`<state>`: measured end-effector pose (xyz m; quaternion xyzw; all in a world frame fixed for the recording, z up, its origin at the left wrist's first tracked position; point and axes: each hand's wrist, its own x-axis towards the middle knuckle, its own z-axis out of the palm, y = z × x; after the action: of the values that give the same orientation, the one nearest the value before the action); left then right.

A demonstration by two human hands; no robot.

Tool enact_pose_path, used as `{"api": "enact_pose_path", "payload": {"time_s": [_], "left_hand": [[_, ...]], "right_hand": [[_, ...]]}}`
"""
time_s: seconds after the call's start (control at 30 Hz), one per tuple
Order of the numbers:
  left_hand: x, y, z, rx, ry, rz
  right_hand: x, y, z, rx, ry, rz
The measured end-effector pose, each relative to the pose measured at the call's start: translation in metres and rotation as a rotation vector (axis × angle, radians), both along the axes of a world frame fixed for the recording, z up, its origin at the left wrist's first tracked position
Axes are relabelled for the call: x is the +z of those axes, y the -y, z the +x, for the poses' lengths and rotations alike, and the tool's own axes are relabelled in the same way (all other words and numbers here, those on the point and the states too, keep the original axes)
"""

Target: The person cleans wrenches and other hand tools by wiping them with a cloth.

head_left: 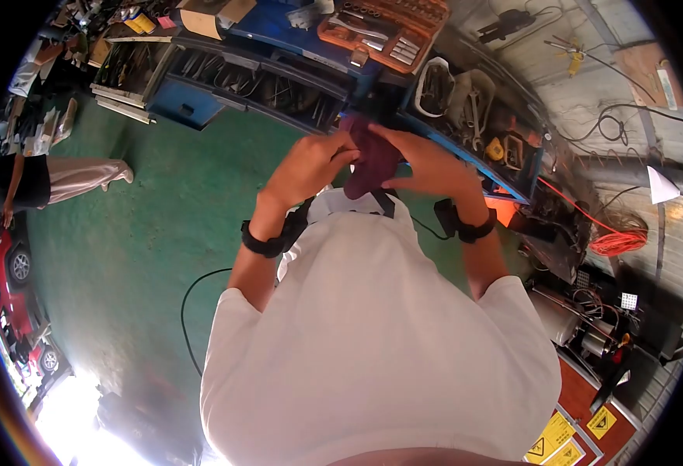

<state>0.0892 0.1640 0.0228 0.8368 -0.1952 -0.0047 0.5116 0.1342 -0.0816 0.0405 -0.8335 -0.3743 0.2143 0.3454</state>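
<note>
A dark maroon cloth [372, 159] hangs between my two hands in front of my waist, near the workbench edge. My left hand [310, 165] pinches its left side between thumb and fingers. On the other side, my right hand [428, 161] has its thumb and fingers spread around the cloth and touches its edge; whether it grips any fabric is hard to tell. Black bands sit on both wrists.
Open drawers [256, 87] of tools line the bench ahead. An orange socket set [384, 35] lies on top. To the right is a blue tray [473, 116] holding wrenches. Another person [46, 179] stands at the far left, and an orange cable [620, 242] hangs at right.
</note>
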Motion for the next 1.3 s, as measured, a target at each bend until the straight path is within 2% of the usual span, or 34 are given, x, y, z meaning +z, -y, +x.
{"api": "enact_pose_path", "payload": {"time_s": [0.13,0.2,0.27,0.4,0.43,0.47,0.5,0.53,0.57,0.6,0.63,0.67,0.7,0.87,0.97,1.03,1.07,1.13,1.27,1.3], "left_hand": [[0.007,0.006,-0.001,-0.054,-0.077,0.028],[0.007,0.007,-0.004,-0.065,-0.125,0.054],[0.001,0.007,-0.004,-0.058,0.050,0.082],[0.009,0.008,-0.002,-0.043,0.085,0.214],[0.021,0.015,-0.001,0.143,0.197,0.196],[0.031,0.019,-0.001,0.328,0.311,0.175],[0.038,0.019,-0.001,0.323,0.319,0.173],[0.044,0.018,-0.001,0.438,0.398,0.161],[0.047,0.018,-0.002,0.550,0.477,0.145],[0.048,0.018,-0.010,0.539,0.478,0.139],[0.048,0.017,-0.021,0.423,0.213,0.111],[0.046,0.018,-0.026,0.302,-0.049,0.084],[0.043,0.022,-0.025,0.183,-0.091,0.133],[0.002,0.036,-0.012,0.130,0.038,0.120],[0.002,0.040,-0.003,0.241,0.050,0.180],[0.003,0.042,0.005,0.250,0.095,-0.015],[-0.004,0.042,0.007,0.254,0.097,-0.012],[-0.017,0.041,0.011,0.152,-0.117,-0.154],[-0.019,0.038,0.011,0.097,-0.293,-0.295],[-0.019,0.036,0.012,0.042,-0.344,-0.332]], "right_hand": [[-0.005,-0.005,0.004,0.037,0.129,-0.123],[-0.018,-0.005,0.003,0.080,0.350,-0.147],[-0.023,-0.005,0.002,0.073,0.361,-0.143],[-0.041,-0.007,0.003,0.036,0.408,-0.042],[-0.048,-0.007,0.003,0.035,0.412,-0.042],[-0.056,-0.009,0.002,-0.076,0.296,0.040],[-0.060,-0.012,0.002,-0.187,0.179,0.123],[-0.063,-0.014,0.000,-0.193,0.186,0.123],[-0.064,-0.017,-0.003,-0.342,0.031,0.339],[-0.066,-0.019,-0.006,-0.492,-0.129,0.553],[-0.067,-0.023,-0.007,-0.505,-0.125,0.549],[-0.069,-0.029,-0.007,-0.592,-0.223,0.717],[-0.071,-0.033,-0.007,-0.675,-0.321,0.888],[-0.072,-0.053,-0.006,-0.740,-0.234,0.924],[-0.071,-0.055,-0.011,-0.729,-0.307,0.997],[-0.059,-0.055,-0.014,-0.855,-0.492,0.899],[-0.060,-0.059,-0.013,-0.851,-0.494,0.901],[-0.068,-0.068,-0.009,-0.853,-0.355,1.094],[-0.072,-0.061,-0.010,-0.858,-0.441,1.092],[-0.068,-0.059,-0.006,-0.941,-0.304,1.053]]}}
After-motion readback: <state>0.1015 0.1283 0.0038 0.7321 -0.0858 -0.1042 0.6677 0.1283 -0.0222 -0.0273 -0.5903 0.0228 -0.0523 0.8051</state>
